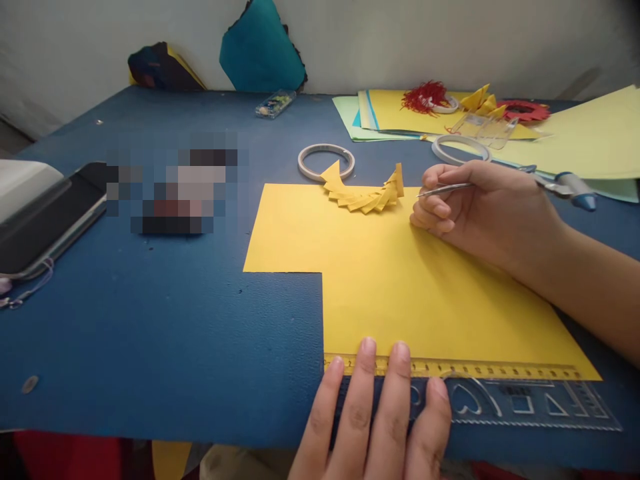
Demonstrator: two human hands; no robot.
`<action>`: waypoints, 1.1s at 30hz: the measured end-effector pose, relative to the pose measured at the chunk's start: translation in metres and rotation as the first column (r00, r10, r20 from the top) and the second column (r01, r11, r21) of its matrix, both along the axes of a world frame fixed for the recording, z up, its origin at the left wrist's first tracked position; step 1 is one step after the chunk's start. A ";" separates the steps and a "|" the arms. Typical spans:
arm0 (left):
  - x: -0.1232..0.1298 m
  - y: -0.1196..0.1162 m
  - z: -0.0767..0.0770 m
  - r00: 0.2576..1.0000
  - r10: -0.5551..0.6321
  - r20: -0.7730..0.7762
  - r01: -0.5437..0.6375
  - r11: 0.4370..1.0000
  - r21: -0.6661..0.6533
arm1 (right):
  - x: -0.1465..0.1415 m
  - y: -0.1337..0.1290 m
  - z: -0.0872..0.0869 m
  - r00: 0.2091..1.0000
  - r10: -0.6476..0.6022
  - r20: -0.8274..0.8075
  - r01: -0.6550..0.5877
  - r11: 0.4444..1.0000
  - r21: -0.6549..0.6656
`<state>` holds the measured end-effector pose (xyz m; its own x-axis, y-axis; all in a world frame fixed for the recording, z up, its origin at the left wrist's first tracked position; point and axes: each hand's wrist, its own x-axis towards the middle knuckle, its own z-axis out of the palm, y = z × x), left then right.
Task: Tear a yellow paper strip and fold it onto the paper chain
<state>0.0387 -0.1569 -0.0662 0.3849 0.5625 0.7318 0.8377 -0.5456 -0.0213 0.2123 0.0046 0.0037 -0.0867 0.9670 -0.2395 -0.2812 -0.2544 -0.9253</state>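
A yellow paper sheet (380, 280) with a cut-out lower left corner lies flat on the blue table. My left hand (380, 413) presses a clear ruler stencil (520, 400) with spread fingers along the sheet's near edge. In my right hand (490, 207), raised over the sheet's right side, is a slim silver pointed tool (447, 189), its tip facing left. Behind that wrist shows a grey piece with a white-and-blue end (575, 191); I cannot tell whether it belongs to the tool. A curved chain of folded yellow paper (365, 199) rests on the sheet's far edge.
One tape roll (326, 147) sits behind the paper chain, another tape roll (463, 139) beyond my right hand. Coloured sheets (590, 143) and red tassel threads (425, 98) are at the back right. A phone (55, 217) lies at left, beside a blurred patch.
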 end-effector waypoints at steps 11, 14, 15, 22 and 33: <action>0.009 0.004 -0.004 0.996 0.043 0.078 -0.044 0.999 0.004 | -0.001 0.000 0.002 1.000 0.010 -0.014 -0.011 1.000 -0.018; 0.010 0.004 -0.004 0.996 0.045 0.077 -0.045 0.999 0.000 | -0.001 -0.001 0.001 1.000 0.013 -0.014 -0.013 1.000 -0.021; 0.010 0.004 -0.004 0.996 0.045 0.073 -0.046 0.999 0.005 | -0.001 -0.001 0.000 1.000 0.020 -0.013 -0.020 1.000 -0.021; 0.007 0.004 -0.001 0.999 0.028 0.037 -0.027 0.999 -0.027 | 0.002 -0.001 0.001 0.997 0.075 0.001 -0.075 0.997 -0.014; 0.007 0.004 -0.001 0.999 0.034 0.016 -0.034 0.999 -0.008 | 0.002 -0.002 0.000 0.998 0.057 0.016 -0.057 0.998 0.004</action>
<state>0.0457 -0.1525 -0.0672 0.3535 0.5806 0.7334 0.8561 -0.5168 -0.0035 0.2142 0.0028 0.0042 -0.1378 0.9618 -0.2366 -0.2516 -0.2651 -0.9308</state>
